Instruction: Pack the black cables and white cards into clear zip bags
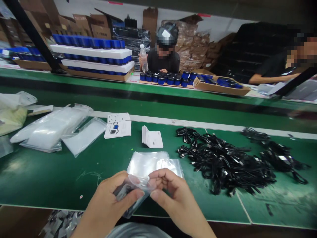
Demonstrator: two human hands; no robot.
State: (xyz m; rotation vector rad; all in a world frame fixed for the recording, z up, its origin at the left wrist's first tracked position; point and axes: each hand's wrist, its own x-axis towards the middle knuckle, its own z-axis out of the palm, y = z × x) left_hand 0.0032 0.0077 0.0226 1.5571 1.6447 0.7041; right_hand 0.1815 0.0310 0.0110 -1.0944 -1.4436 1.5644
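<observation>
green workbench (61,178) filling the lower part of the view, with a raised white strip along its far edge and a second green bench beyond. near the front edge of the desk, left hand (115,198) and right hand (170,195) close together, fingers of both curled and pinching a small clear plastic bag (138,185) from either side, right fingertips (158,175) on its upper part, left fingers around its lower part. inside the bag, a dark item (122,191), too blurred to identify. just behind the hands and touching them from view, a stack of flat clear bags (148,163). toward the far edge, a folded white card (151,137) beside printed leaflets (117,127). near the left edge, a pile of larger frosted plastic bags (49,127). toward the right edge, two tangled heaps of black cables (220,158). across the far bench, a seated co-worker (164,58) in a dark shirt, a water bottle (143,58) beside one raised hand, rows of blue-capped jars (160,78) in front, white foam trays (90,51) to the left, stacked cardboard cartons (99,24) along the back.
</observation>
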